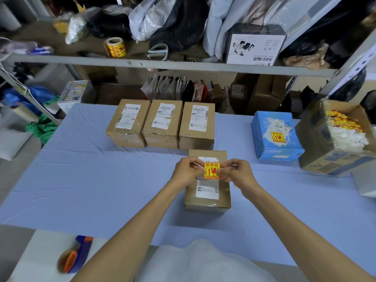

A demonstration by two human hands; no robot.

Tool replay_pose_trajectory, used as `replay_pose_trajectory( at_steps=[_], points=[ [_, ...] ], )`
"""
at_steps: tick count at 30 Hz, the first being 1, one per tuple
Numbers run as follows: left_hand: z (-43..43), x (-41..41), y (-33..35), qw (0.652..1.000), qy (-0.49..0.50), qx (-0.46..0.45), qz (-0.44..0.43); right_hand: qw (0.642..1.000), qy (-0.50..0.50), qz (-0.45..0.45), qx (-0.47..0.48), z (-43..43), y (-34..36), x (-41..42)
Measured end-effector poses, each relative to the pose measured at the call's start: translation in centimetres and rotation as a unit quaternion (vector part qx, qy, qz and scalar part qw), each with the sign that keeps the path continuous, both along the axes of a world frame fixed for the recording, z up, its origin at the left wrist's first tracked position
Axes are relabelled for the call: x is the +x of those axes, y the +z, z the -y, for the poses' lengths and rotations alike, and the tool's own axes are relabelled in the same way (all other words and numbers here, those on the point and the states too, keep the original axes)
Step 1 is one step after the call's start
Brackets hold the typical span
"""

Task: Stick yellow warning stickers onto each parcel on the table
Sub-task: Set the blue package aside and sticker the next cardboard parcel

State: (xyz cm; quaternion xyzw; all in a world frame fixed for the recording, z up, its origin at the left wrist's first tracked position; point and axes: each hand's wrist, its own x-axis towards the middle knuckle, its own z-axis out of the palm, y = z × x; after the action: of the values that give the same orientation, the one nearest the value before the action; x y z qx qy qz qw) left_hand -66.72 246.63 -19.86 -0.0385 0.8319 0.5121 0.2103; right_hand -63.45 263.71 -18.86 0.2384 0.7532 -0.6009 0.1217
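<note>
A yellow warning sticker (pixel 211 170) with red print is held just above a brown cardboard parcel (pixel 207 195) on the light blue table (pixel 101 180). My left hand (pixel 186 171) pinches the sticker's left edge and my right hand (pixel 236 171) pinches its right edge, where a strip of backing paper sticks out. Three more brown parcels (pixel 162 124) with white shipping labels stand in a row behind. A blue parcel (pixel 274 135) at the right carries a yellow sticker on its top.
An open cardboard box (pixel 325 149) with yellow stickers and white paper scraps stands at the far right. A sticker roll (pixel 116 47) lies on the shelf behind. A blue and orange tape dispenser (pixel 76 255) rests at the near left.
</note>
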Motion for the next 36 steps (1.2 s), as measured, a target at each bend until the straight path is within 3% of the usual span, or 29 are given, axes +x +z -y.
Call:
replay_pose_trajectory(
  at_steps=[17,31,36],
  points=[
    [1.2,3.3,-1.7,0.999,0.014,-0.014,0.027,0.998,0.026,0.004,0.061,1.0,-2.1,3.2],
    [0.5,4.0,-2.8,0.994,-0.012,-0.093,-0.049,0.978,0.075,-0.063,0.186,1.8,-3.7,3.8],
    [0.7,4.3,-2.8,0.995,-0.015,-0.083,-0.054,0.979,0.069,-0.067,0.179,1.9,-3.7,4.1]
  ],
)
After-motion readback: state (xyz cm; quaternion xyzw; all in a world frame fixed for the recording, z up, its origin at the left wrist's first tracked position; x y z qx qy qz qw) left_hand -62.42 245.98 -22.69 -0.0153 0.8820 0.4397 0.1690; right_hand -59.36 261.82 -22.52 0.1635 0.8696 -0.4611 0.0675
